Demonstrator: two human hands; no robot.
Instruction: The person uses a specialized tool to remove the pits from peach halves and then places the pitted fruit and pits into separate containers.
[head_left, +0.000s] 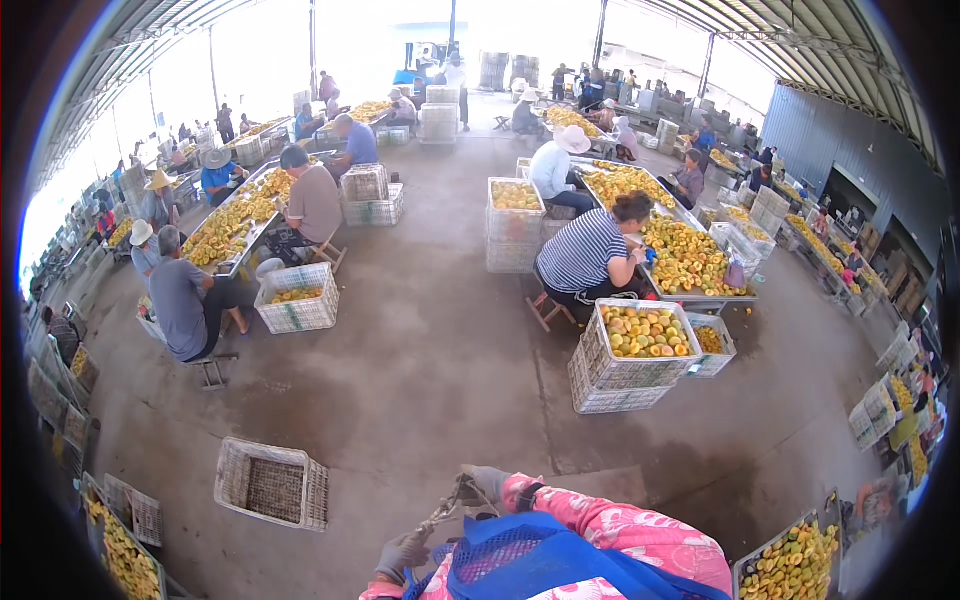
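My left hand (405, 556), in a grey work glove, is closed around one end of a knotted, light-coloured rope (442, 513). My right hand (486, 484), gloved too, grips the rope's other visible end, farther forward. Between the two hands the rope runs slanting just in front of my body. A blue mesh-edged cloth (525, 551) covers my front over pink patterned sleeves (630, 529). Left of my hands, apart from them, an open white plastic crate (311, 491) rests on the concrete floor with no fruit visible inside.
Stacked crates (641, 367) of yellow stone fruit stand ahead right, beside a person in a striped shirt (581, 255) seated at a sorting table (712, 298). Seated workers line another table (251, 259) at left. Tables of halved fruit flank me at lower left (127, 551) and lower right (791, 559).
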